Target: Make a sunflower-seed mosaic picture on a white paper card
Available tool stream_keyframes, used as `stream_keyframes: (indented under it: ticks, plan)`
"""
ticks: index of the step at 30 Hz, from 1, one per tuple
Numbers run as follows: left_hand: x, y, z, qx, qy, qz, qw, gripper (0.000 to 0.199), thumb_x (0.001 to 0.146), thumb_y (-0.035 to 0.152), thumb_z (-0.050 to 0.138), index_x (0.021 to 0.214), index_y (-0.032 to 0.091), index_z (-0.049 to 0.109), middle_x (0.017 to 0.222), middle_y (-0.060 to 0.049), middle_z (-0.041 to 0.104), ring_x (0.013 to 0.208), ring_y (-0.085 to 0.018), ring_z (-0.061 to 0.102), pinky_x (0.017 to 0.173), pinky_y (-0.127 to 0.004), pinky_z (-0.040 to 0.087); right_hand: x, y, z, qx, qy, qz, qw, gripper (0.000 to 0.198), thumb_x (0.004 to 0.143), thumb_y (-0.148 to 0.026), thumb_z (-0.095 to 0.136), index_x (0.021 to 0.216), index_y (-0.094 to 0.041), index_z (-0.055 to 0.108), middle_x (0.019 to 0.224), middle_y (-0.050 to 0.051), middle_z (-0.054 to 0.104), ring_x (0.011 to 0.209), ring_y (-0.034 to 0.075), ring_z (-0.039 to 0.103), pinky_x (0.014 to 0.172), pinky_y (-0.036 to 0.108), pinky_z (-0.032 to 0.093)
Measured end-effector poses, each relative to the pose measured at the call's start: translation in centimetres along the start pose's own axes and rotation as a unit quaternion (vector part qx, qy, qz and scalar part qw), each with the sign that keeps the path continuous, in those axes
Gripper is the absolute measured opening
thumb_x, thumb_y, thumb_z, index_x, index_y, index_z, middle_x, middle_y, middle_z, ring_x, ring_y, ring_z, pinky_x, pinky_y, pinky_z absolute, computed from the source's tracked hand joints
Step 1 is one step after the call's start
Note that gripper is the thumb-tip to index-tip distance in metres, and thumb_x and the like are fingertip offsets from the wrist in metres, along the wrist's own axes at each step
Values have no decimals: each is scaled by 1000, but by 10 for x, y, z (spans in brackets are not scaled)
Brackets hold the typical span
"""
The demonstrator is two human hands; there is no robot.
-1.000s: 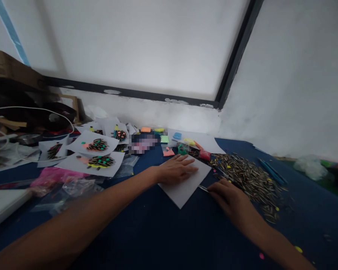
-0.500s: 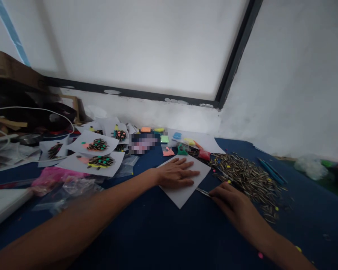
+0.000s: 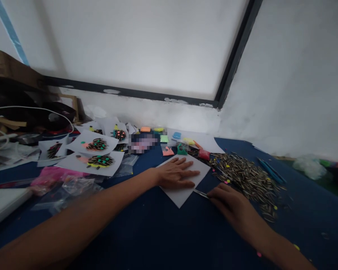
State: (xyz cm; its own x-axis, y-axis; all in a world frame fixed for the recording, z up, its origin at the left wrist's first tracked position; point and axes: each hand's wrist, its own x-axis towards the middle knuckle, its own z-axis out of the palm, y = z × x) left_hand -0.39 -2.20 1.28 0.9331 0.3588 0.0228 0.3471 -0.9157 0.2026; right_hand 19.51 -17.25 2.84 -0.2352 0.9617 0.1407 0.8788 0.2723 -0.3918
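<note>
Nearest the camera, both forearms run off the bottom of the view, the right one passing a small pink dot (image 3: 259,254) on the blue tabletop (image 3: 157,236). The hands are well apart. Here's the right hand (image 3: 228,197), fingers closed on a slim metal tool (image 3: 200,193) — only its bright front end shows, the rest lost inside the grip. Its tip is right at the edge of the white paper (image 3: 178,198); whether it touches, I can't tell. The left hand (image 3: 177,173) lies flat on that sheet, fingers spread, covering most of its middle, so any marks underneath are hidden.

Right of the paper sprawls a heap of striped seeds (image 3: 250,176), partly blocked by the right hand. Beyond the sheet, a red packet (image 3: 204,155) and a green packet (image 3: 182,149), contents hard to read. Over left, seed-covered pictures (image 3: 100,161) overlap, hiding parts of each other — and beside them a pixelated patch (image 3: 143,143) masks whatever is there. Farthest back, the dark-framed panel (image 3: 146,48) is cut off at the top.
</note>
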Motion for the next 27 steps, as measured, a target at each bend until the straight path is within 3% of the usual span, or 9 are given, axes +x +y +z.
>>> stream_keyframes:
  ticks: [7, 13, 20, 27]
  plan:
    - [-1, 0, 2, 34, 28, 19, 999, 62, 92, 64, 19, 145, 35, 29, 156, -5, 16, 142, -34, 8, 112, -51, 4, -1, -2, -1, 11, -17, 2, 1000, 29, 97, -32, 35, 88, -22, 61, 89, 6, 57, 82, 18, 57, 74, 33, 47]
    - [0, 1, 0, 48, 53, 35, 997, 58, 93, 61, 23, 142, 33, 35, 147, -8, 33, 131, -28, 34, 110, -43, 19, 1, 0, 0, 10, -23, -13, 1000, 28, 96, -32, 37, 91, -22, 63, 90, 6, 58, 81, 17, 57, 73, 32, 47]
    - [1, 5, 6, -9, -1, -20, 1000, 58, 95, 57, 16, 147, 32, 25, 156, -3, 14, 143, -28, 12, 113, -45, 8, -1, -4, 1, -5, -13, -10, 1000, 26, 96, -29, 38, 89, -22, 62, 89, 4, 57, 81, 17, 57, 72, 30, 46]
    - [-1, 8, 8, -26, -6, -16, 1000, 66, 92, 64, 11, 148, 30, 20, 157, -5, 6, 144, -27, 3, 114, -47, 3, -5, -6, 0, 2, -14, -7, 1000, 27, 96, -31, 37, 89, -23, 62, 88, 4, 57, 81, 17, 58, 72, 30, 47]
